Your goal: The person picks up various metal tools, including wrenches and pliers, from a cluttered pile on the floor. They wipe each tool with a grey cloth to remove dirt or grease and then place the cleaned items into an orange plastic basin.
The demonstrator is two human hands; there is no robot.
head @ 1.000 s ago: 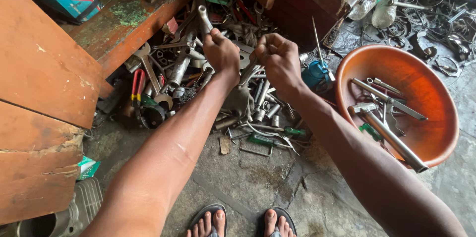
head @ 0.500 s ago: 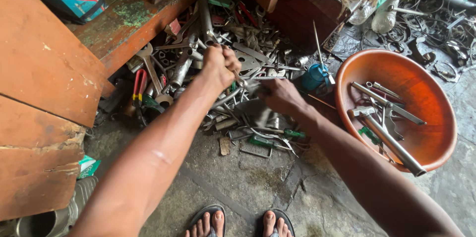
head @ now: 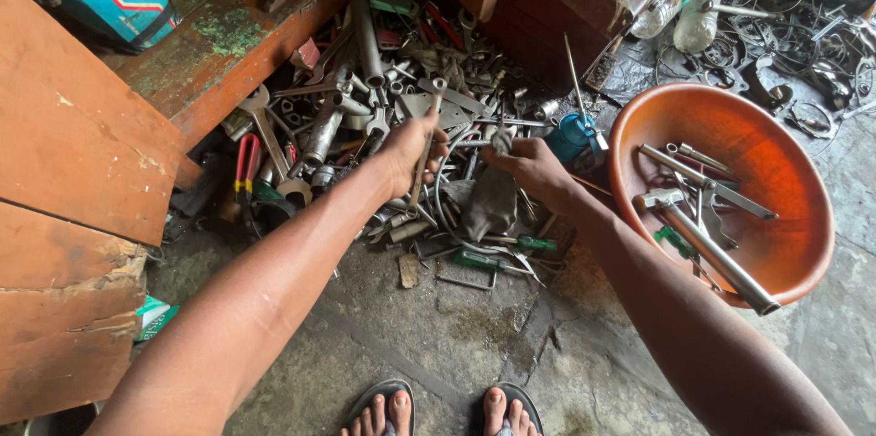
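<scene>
Head view looks straight down on a slim ring spanner (head: 425, 140), held upright above the heap of loose tools (head: 392, 89) on the concrete floor (head: 474, 327) — its ring end points away from the person, its lower end drops toward the pile. The left hand (head: 408, 151) has fingers curled shut round the shaft, thumb pressed against it. A firm grip near the middle looks wise, lifting it straight up so the end does not snag the bent wire and other spanners lying under it.

The right hand (head: 527, 167) is closed too, pinching a grey rag (head: 490, 202) that hangs down onto the heap; whether it also holds a small metal piece, I cannot tell. Both hands are near each other, not touching.

To the right sits an orange plastic basin (head: 803, 171) with a few long metal tools inside; a blue-handled tool (head: 575, 137) stands between it and the pile. Red pliers (head: 246, 160) lie at the left edge, beside the rust-coloured wooden boards (head: 82, 153).
</scene>
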